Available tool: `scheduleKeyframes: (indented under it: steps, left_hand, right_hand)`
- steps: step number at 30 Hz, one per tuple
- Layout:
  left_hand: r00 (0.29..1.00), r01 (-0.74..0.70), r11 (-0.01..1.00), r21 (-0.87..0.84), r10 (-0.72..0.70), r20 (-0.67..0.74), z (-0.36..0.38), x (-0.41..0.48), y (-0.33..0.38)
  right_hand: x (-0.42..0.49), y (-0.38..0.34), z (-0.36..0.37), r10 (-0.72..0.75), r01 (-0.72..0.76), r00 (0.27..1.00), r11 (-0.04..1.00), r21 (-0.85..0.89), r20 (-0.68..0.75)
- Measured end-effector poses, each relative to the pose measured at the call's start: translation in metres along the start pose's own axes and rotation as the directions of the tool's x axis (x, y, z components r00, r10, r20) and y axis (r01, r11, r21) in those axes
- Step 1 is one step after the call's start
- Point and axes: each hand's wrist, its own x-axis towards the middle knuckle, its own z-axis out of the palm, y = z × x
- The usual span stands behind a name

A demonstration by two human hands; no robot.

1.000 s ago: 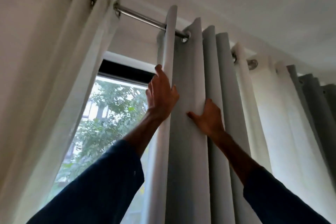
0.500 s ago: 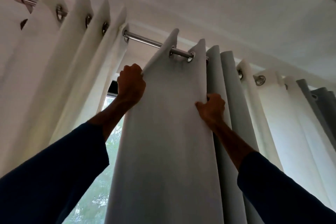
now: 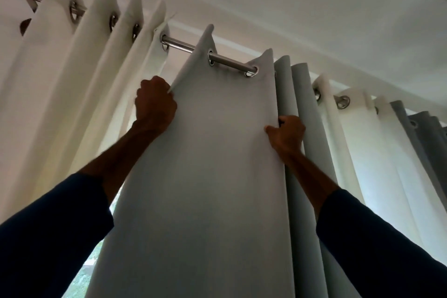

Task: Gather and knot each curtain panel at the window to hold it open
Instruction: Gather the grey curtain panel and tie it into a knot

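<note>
- The grey curtain panel (image 3: 205, 176) hangs from the rod (image 3: 229, 61) by its metal eyelets and is spread flat between 2 raised hands.
- The left hand (image 3: 154, 104) grips the panel's left edge just below the rod, its fingers curled tight round the cloth.
- The right hand (image 3: 287, 135) holds the panel's right fold lower down, with fingers and thumb clamped on it.
- A white curtain panel (image 3: 60, 80) hangs in pleats to the left.
- The window (image 3: 82, 273) shows at the bottom left.
</note>
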Motion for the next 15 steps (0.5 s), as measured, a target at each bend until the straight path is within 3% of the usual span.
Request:
scheduleKeyframes:
  steps: [2, 6, 8, 12, 15]
  left_hand:
    - [0.978, -0.188, 0.982, -0.005, 0.187, 0.09, 0.007, -0.007, 0.007]
    - [0.83, -0.44, 0.878, -0.187, 0.477, 0.289, 0.002, -0.014, 0.027]
    - [0.815, -0.452, 0.88, -0.146, 0.474, 0.334, -0.002, -0.012, 0.03]
    - [0.811, -0.373, 0.928, 0.004, 0.324, 0.487, -0.01, -0.006, 0.032]
    - [0.806, -0.366, 0.93, 0.02, 0.306, 0.507, -0.02, -0.007, 0.03]
  right_hand:
    - [-0.001, -0.006, -0.005, -0.019, 0.018, 1.0, 0.998, -0.056, -0.017]
    - [-0.008, -0.038, 0.007, -0.165, 0.172, 0.983, 0.98, -0.098, 0.081]
    - [-0.011, -0.061, 0.024, -0.229, 0.243, 0.964, 0.965, -0.095, 0.134]
    - [-0.032, -0.118, 0.052, -0.307, 0.314, 0.933, 0.949, -0.006, 0.188]
    - [-0.05, -0.129, 0.055, -0.37, 0.373, 0.91, 0.928, 0.023, 0.187]
